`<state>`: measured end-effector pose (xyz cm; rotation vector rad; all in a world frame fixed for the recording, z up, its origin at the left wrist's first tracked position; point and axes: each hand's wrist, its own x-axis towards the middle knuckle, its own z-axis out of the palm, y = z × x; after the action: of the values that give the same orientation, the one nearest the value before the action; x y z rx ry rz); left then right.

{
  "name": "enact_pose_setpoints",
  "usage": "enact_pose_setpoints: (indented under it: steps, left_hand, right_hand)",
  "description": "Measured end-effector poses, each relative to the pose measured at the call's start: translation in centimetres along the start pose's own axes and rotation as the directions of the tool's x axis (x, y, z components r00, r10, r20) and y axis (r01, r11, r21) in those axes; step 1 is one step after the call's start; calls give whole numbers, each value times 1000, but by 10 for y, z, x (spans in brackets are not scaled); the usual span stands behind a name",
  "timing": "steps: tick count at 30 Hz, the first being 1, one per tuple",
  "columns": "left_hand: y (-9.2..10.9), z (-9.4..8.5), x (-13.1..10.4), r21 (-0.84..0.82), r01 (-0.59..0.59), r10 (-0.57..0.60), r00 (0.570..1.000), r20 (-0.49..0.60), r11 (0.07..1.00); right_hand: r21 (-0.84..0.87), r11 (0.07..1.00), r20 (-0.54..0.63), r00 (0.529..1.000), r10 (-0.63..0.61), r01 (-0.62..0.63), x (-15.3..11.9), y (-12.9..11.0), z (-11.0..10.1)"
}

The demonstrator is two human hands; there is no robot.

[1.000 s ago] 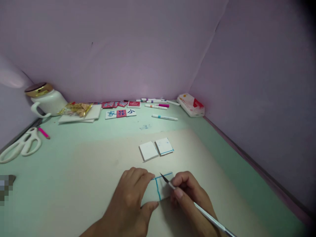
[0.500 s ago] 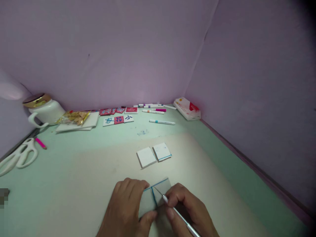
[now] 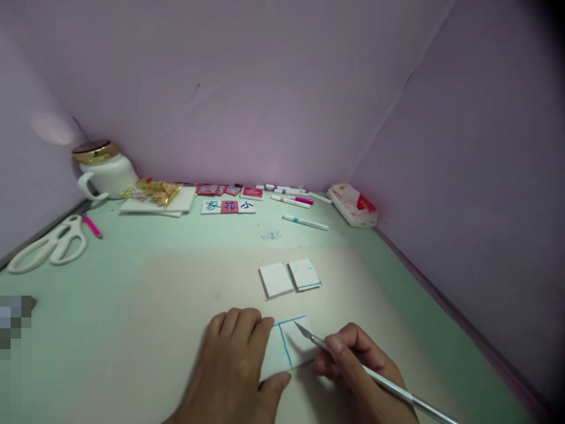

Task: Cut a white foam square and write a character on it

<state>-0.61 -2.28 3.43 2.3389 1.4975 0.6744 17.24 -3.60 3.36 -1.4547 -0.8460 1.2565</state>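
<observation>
My left hand [image 3: 232, 365] lies flat on a small white foam piece [image 3: 289, 348] marked with blue lines, pressing its left part onto the beige mat [image 3: 176, 306]. My right hand [image 3: 357, 368] grips a slim metal craft knife [image 3: 379, 380] like a pen. The blade tip rests near the piece's top right corner, just right of the vertical blue line. Two cut white squares [image 3: 289, 277] lie side by side a little farther back on the mat.
White scissors [image 3: 48, 244] and a pink pen lie far left. At the back stand a white mug with a gold lid [image 3: 106, 168], a snack packet on white boards [image 3: 154, 197], lettered tiles [image 3: 228, 206], several markers [image 3: 298, 203] and a tissue pack [image 3: 353, 203]. Purple walls enclose the green table.
The knife tip has moved from the vertical blue line to the piece's upper right. The camera view shifted, so everything sits a bit further right.
</observation>
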Motion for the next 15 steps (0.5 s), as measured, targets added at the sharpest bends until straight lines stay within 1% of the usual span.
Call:
enact_pose_setpoints:
  steps: [2,4,8,10,13,15]
  left_hand:
    - [2,-2,1,-33,23,-22,999,29,999]
    - [3,-3,2,-60,59,-56,997,55,996]
    - [5,-5,3,-72,159,-153,986,71,985]
    - [4,-5,4,-74,168,-162,984,77,983]
    - [3,-4,4,-74,150,-144,986,81,986]
    - [2,-3,4,-74,142,-135,987,86,987]
  right_hand:
    - [21,1000,46,999,16,-16,4,0,-2]
    - [-12,1000,85,996,12,-11,5,0,-5]
    - [-140,987,151,987,-59,80,7,-4,-10]
    - [-184,975,185,979,-87,122,10,-6,-10]
    - [-205,970,169,981,-95,129,16,-7,-5]
    - [-209,965,162,979,-125,158,19,-6,0]
